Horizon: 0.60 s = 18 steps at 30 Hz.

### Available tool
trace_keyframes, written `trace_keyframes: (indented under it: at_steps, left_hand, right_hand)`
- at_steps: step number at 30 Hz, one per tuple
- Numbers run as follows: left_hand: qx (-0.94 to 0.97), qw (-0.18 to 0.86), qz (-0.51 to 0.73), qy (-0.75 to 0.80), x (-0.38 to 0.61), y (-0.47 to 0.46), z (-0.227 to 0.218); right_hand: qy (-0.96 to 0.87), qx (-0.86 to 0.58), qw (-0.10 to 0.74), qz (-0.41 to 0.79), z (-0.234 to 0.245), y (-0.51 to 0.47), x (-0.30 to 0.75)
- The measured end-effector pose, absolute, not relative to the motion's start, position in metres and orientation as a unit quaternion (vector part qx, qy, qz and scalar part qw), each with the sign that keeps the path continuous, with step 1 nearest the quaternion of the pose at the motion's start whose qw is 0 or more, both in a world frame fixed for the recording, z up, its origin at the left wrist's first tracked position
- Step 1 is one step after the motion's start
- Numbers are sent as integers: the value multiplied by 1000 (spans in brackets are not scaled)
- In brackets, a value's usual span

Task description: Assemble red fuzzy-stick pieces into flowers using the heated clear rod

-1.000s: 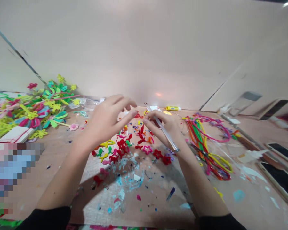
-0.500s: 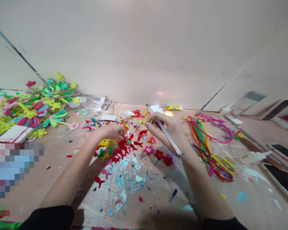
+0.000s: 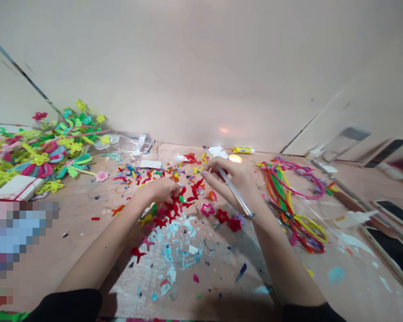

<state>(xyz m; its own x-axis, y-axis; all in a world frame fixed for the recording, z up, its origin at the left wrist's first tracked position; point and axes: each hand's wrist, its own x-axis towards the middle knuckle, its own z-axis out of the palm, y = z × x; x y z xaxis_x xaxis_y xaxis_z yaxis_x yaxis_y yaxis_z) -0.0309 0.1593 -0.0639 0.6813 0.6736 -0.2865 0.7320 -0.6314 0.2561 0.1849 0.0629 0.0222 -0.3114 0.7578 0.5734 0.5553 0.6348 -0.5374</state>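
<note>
My left hand (image 3: pixel 164 191) reaches down into a cluster of small red fuzzy pipe-cleaner pieces (image 3: pixel 170 213), its fingers curled together. Whatever the fingertips hold, if anything, is hidden. In my right hand (image 3: pixel 237 181) is a long translucent stick, which looks like a glue stick (image 3: pixel 234 190), slanting across the palm with its far end beyond the fingers. Behind that hand glows a small candle flame (image 3: pixel 235 158). Pink and red star-shaped pieces, including a red flower (image 3: pixel 235 224), lie between my forearms.
Pipe-cleaner flowers (image 3: pixel 70 145) are heaped at the left beside a white box (image 3: pixel 18 188). On the right lie scissors (image 3: pixel 309 239), coloured bands (image 3: pixel 282 188) and phones (image 3: pixel 389 250). A yellow tube (image 3: pixel 243 150) stands near the wall. Scraps and dried glue (image 3: pixel 183 243) cover the table's middle.
My left hand has shifted slightly right and its fingers have dipped among the red pieces. An orange piece shows left of the wrist. My right hand keeps its hold on the stick.
</note>
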Motion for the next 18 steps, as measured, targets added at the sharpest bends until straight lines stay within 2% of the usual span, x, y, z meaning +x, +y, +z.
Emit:
trace_keyframes:
  at_steps: [10,18]
  left_hand:
    - [903,223,-61,362,-33,155,-56]
    - [879,216,33,425,-69,154,-13]
  right_hand:
    - [-797,-416,428,96,21,64,187]
    - [-794,-429,425,67,23,65,189]
